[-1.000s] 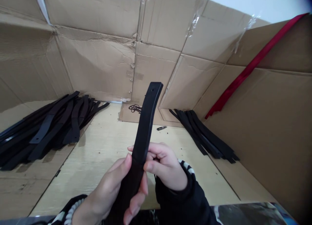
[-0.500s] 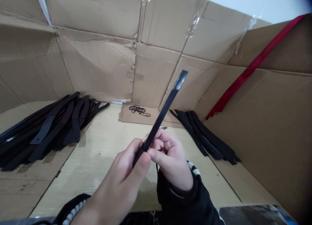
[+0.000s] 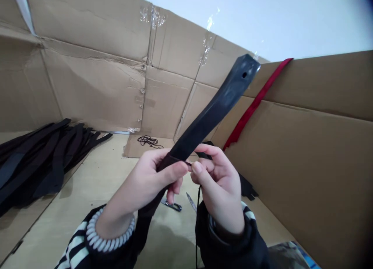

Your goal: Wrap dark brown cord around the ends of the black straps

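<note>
My left hand [image 3: 145, 179] is closed around a long, black, slightly curved bar [image 3: 214, 109], tilted with its far end up to the right. That end has a small round hole. Below the smooth part, a dark brown layer [image 3: 167, 162] covers the bar, and its lower length runs down past my left wrist. At the layer's edge, my right hand [image 3: 220, 187] pinches a thin dark cord [image 3: 197, 238], whose tail hangs beside my right sleeve. The thumbs are close together.
Similar dark strips lie piled at the left [image 3: 55, 156], and more [image 3: 247, 187] at the right, partly hidden. A tangled cord [image 3: 148, 140] rests at the back. Black-handled tool [image 3: 175, 206] and pointed blade [image 3: 190, 201] lie below my hands. Cardboard walls [image 3: 113, 90] surround the table; a red strip [image 3: 256, 102] hangs right.
The bar has turned from its narrow edge to its broad face, showing the hole. My right hand has shifted slightly right, with cord between the hands. The view has swung right.
</note>
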The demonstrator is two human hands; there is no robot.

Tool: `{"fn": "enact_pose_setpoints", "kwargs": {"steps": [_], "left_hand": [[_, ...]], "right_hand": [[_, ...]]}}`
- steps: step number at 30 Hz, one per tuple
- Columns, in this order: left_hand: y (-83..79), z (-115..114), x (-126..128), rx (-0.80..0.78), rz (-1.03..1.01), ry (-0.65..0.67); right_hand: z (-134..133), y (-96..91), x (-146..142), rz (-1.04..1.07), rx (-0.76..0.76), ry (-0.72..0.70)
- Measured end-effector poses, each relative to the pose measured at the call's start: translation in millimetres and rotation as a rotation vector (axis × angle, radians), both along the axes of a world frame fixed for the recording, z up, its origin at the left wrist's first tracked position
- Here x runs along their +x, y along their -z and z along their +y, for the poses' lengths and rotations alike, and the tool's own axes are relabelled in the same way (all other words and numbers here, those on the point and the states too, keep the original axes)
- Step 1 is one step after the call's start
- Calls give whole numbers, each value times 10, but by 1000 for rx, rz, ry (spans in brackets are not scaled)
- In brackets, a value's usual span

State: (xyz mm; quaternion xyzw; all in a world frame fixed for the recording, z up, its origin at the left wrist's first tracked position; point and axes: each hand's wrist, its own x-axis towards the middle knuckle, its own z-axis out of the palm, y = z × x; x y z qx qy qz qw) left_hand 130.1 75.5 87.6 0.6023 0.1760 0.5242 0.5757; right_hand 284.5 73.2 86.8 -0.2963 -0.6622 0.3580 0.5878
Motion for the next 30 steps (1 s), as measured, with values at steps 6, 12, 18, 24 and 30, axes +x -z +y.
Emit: {"fn": "enact_pose_setpoints", "kwargs": {"steps": [6,12,18,24,30], "left_hand": [[-85,105,-136,247,422,-422],[53,97,-266,180,421,-480],[56,211,-432,80,347,-475],[26,265,-555,146,385,-508],[76,319,-626,181,419,-564]], "right_hand": [[90,109,215,-152,27,109],[107,263,264,-330,-216,-131],[378,808,391,-869,-239,73],[585,1402,320,-1387,-188,56],[620,1571,198,-1606,-130,77]]}}
